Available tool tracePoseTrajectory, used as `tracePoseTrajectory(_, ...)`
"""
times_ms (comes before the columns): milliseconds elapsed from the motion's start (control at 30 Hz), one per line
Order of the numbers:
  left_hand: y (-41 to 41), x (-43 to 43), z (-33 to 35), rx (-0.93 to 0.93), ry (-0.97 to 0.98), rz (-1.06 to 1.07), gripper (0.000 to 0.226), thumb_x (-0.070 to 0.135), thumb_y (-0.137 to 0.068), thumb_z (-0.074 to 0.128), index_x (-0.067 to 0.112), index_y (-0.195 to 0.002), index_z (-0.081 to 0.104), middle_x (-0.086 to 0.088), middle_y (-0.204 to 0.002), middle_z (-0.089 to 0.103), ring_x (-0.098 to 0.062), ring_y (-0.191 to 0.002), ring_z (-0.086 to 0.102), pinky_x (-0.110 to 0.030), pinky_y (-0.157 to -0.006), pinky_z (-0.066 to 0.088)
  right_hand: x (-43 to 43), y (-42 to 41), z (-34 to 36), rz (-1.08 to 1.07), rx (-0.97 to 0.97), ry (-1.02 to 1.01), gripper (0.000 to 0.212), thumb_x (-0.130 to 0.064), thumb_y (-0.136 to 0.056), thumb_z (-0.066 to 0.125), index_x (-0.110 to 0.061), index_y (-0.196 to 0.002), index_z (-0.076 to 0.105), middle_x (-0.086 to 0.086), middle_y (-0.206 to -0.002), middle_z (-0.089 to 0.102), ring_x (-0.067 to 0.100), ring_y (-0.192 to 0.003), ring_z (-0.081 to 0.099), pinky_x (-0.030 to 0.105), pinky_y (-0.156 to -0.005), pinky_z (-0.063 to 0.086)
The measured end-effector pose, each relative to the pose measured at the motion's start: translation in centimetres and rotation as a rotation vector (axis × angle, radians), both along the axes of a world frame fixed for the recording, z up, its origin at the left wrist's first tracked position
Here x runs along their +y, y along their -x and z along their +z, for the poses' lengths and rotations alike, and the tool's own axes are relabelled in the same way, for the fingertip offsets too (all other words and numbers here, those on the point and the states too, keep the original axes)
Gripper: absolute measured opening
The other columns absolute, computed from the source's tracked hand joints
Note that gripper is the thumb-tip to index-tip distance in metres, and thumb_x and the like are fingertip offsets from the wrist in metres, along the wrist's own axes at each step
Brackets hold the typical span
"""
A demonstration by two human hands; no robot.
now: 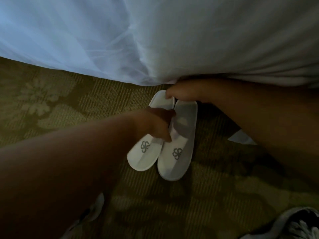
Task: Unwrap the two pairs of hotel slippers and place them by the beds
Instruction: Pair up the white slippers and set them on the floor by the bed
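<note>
Left hand [155, 125] curls round the upper of the nine o'clock slipper [143, 157], which lies on the carpet [51, 100]. Its mate [177, 152] touches it at three. Right hand [179, 94] pinches that first heel at twelve, beside the bed [155, 40]. My advice: level the toes, then release. Each has a grey swirl logo [177, 153], with no readable words.

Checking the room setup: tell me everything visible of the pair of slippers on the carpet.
The pair of slippers is white, seemingly soft cloth, each closed toe bearing a grey swirl logo. Unwrapped, they lie side by side on the patterned carpet, heels toward the white bedding. The left hand grips the left one's middle; the right hand pinches its heel.
</note>
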State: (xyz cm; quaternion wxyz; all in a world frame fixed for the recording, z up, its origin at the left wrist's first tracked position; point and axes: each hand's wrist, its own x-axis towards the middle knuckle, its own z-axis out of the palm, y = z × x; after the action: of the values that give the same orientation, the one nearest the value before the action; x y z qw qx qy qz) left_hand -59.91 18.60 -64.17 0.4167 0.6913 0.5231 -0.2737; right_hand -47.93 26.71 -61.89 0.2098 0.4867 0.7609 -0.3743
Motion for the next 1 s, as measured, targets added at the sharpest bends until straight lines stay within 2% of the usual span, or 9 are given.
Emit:
tracePoseTrajectory(100, 2.1, 1.3, 0.6, 0.039, 0.101, -0.078, 0.094, 0.073, -0.043, 0.075, 0.038, -0.126, 0.047, 0.015, -0.102, 0.056, -0.011, -0.088, 0.053, -0.029, -0.075, 0.041, -1.9, -1.2, 0.7, 0.08, 0.037, -0.072, 0.033, -0.053, -0.074, 0.056, -0.02, -0.077, 0.063, 0.003, -0.086, 0.064, 0.025, -0.084, 0.064, 0.029, -0.066, 0.046)
tracePoseTrajectory(200, 2.8, 1.1, 0.8, 0.204, 0.167, -0.283, 0.104, 0.078, -0.039, 0.072, 0.037, -0.132, 0.047, 0.005, -0.131, 0.051, -0.019, -0.113, 0.049, -0.031, -0.085, 0.037, -5.6, -2.0, 0.4, 0.203, -0.064, 0.271, 0.041, -0.067, -0.074, 0.066, -0.03, -0.062, 0.052, -0.011, -0.069, 0.053, 0.008, -0.066, 0.052, 0.023, -0.054, 0.035)
tracePoseTrajectory(333, 2.8, -0.2, 0.2, 0.212, 0.021, -0.342, 0.101, 0.075, -0.048, 0.071, 0.033, -0.136, 0.044, 0.0, -0.136, 0.047, -0.027, -0.124, 0.043, -0.039, -0.1, 0.04, -8.1, -2.2, -2.7, 0.271, -0.176, 0.373, 0.083, -0.068, -0.063, 0.075, -0.018, -0.125, 0.054, 0.001, -0.128, 0.054, 0.022, -0.113, 0.052, 0.028, -0.084, 0.037)
tracePoseTrajectory(433, 3.2, -0.7, -0.2, 0.146, -0.105, -0.337, 0.079, 0.064, -0.067, 0.069, 0.028, -0.135, 0.049, -0.001, -0.135, 0.05, -0.026, -0.122, 0.045, -0.036, -0.097, 0.039, -8.0, -2.3, -3.8, 0.259, -0.167, 0.329, 0.093, -0.06, -0.066, 0.078, -0.01, -0.138, 0.044, 0.008, -0.142, 0.044, 0.026, -0.125, 0.046, 0.029, -0.087, 0.035)
tracePoseTrajectory(567, 3.5, -0.3, -0.3, 0.097, -0.162, -0.211, 0.067, 0.063, -0.077, 0.061, 0.027, -0.133, 0.051, 0.001, -0.137, 0.051, -0.026, -0.126, 0.043, -0.037, -0.103, 0.035, -6.3, -2.9, -3.6, 0.237, -0.16, 0.391, 0.075, -0.057, -0.069, 0.078, -0.013, -0.125, 0.054, 0.0, -0.122, 0.05, 0.021, -0.116, 0.05, 0.023, -0.08, 0.03)
tracePoseTrajectory(633, 3.3, 0.3, -0.2, 0.112, -0.151, -0.21, 0.067, 0.063, -0.077, 0.06, 0.029, -0.133, 0.05, 0.001, -0.137, 0.051, -0.026, -0.127, 0.042, -0.038, -0.104, 0.034, -5.5, -3.5, -4.0, 0.188, -0.156, 0.374, 0.039, -0.054, -0.069, 0.079, -0.029, -0.083, 0.052, -0.014, -0.087, 0.04, 0.005, -0.081, 0.047, 0.018, -0.064, 0.03)
tracePoseTrajectory(700, 2.9, 0.6, 0.2, 0.13, -0.133, -0.273, 0.071, 0.066, -0.074, 0.062, 0.029, -0.134, 0.05, 0.002, -0.136, 0.052, -0.026, -0.125, 0.044, -0.038, -0.104, 0.036, -5.0, -3.7, -3.9, 0.153, -0.142, 0.387, 0.042, -0.052, -0.07, 0.079, -0.033, -0.071, 0.042, -0.015, -0.078, 0.032, 0.0, -0.07, 0.039, 0.017, -0.057, 0.027)
tracePoseTrajectory(833, 2.4, 0.8, 1.5, 0.122, -0.077, -0.343, 0.086, 0.065, -0.061, 0.074, 0.027, -0.133, 0.049, 0.004, -0.126, 0.056, -0.021, -0.116, 0.05, -0.028, -0.088, 0.035, -5.2, -3.6, -4.0, 0.168, -0.124, 0.359, 0.085, -0.055, -0.071, 0.077, -0.01, -0.136, 0.048, 0.004, -0.142, 0.045, 0.023, -0.131, 0.041, 0.032, -0.099, 0.037)
tracePoseTrajectory(1000, 2.4, 0.7, 1.9, 0.118, -0.115, -0.356, 0.079, 0.052, -0.063, 0.08, 0.026, -0.132, 0.049, 0.003, -0.123, 0.056, -0.021, -0.116, 0.047, -0.025, -0.08, 0.028, -5.4, -3.5, -3.6, 0.145, -0.088, 0.354, 0.091, -0.057, -0.068, 0.078, -0.011, -0.14, 0.045, 0.005, -0.15, 0.037, 0.023, -0.131, 0.041, 0.025, -0.09, 0.032)
